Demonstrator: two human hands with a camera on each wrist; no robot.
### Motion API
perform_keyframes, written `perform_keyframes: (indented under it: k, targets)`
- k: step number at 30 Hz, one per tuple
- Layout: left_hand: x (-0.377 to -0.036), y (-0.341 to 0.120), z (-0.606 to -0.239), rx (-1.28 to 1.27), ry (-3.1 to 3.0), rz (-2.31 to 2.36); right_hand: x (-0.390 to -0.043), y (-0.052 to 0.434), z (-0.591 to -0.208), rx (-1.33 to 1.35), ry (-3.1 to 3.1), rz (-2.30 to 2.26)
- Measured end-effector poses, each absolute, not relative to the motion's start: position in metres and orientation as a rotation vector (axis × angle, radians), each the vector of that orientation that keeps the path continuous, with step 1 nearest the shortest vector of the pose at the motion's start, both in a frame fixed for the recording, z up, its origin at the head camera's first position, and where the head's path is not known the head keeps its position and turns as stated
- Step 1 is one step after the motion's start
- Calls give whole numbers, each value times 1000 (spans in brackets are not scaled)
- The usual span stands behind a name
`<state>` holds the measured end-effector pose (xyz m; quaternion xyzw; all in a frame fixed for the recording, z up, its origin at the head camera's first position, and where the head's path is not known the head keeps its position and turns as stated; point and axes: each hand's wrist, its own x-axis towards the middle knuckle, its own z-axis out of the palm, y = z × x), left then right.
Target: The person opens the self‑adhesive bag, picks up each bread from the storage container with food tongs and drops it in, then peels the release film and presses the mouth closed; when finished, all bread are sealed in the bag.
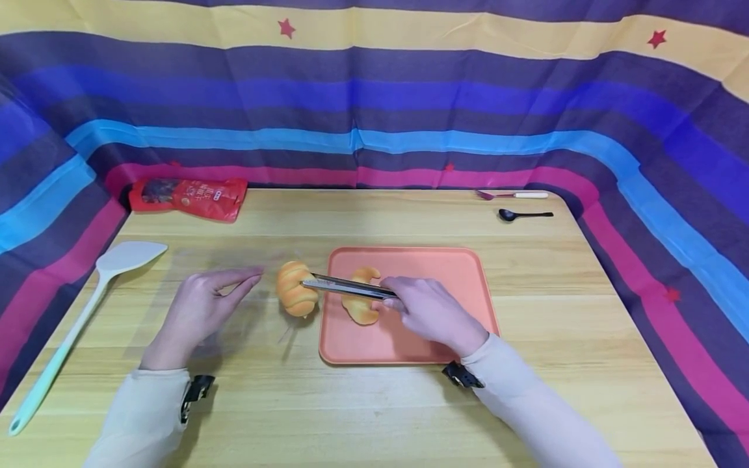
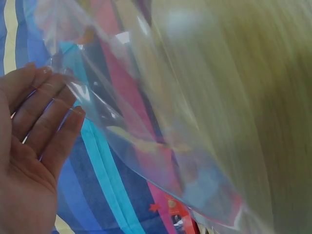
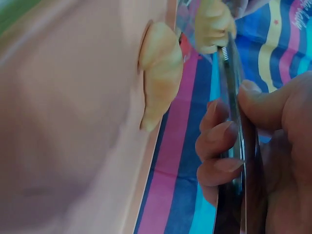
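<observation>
My right hand (image 1: 433, 312) grips metal tongs (image 1: 345, 286) over the pink tray (image 1: 435, 266). The tong tips clamp a rounded, ridged croissant (image 1: 294, 290), held left of the tray's edge. A second, curved croissant (image 1: 361, 309) lies on the tray beneath the tongs, and the right wrist view shows it near the rim. To the left, my left hand (image 1: 201, 309) pinches the edge of a clear plastic bag (image 2: 117, 107) between thumb and fingertips. In the head view the bag is barely visible, spread around that hand and close to the held croissant.
A white spatula (image 1: 125, 257) with a pale green handle lies along the left edge. The red pouch (image 1: 201, 198) rests at the back left. At the back right are a small fork (image 1: 515, 194) and a black spoon (image 1: 523, 215). Striped cloth (image 1: 409, 97) surrounds the table.
</observation>
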<state>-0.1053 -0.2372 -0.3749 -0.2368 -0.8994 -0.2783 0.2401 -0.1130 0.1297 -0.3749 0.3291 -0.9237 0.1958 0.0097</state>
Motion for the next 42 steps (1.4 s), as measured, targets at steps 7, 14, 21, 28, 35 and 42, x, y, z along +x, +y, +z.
perform_keyframes:
  k: [7, 14, 21, 28, 35, 42]
  targets:
    - [-105, -239, -374, -672, -2451, -755, -117, 117, -377, 1068, -2871, 569]
    - [-106, -238, -375, -688, -2436, -775, -116, 110, -374, 1078, -2913, 619]
    - [-106, -236, -374, -694, -2437, -783, -116, 102, -370, 1071, -2985, 624]
    - [-105, -231, -371, -700, -2427, -781, -116, 90, -371, 1081, -3003, 579]
    - [-105, -225, -368, -706, -2417, -844, -116, 75, -372, 1121, -3018, 510]
    - [-104, -220, -368, -683, -2434, -888, -117, 64, -371, 1147, -3046, 465]
